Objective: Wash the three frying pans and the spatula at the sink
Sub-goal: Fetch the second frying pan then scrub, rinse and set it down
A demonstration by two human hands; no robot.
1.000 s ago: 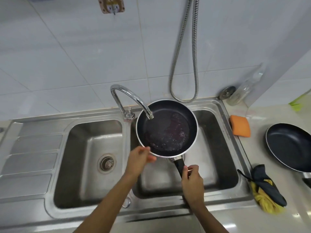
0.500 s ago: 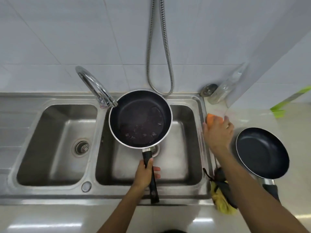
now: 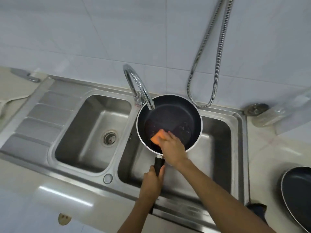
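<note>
Steel double sink [image 3: 218,132] under my hands: left hand [image 3: 152,180] grips black round frying pan [image 3: 175,115] handle, right hand [image 3: 173,147] presses orange sponge [image 3: 157,136] inside.

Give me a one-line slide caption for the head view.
The left hand grips the frying pan by its handle over the right basin; the right hand holds the orange sponge against its inside.

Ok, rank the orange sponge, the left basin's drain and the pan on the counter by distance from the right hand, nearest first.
1. Orange sponge, held by the right hand.
2. Drain, in the left basin.
3. Counter pan, far right.
</note>
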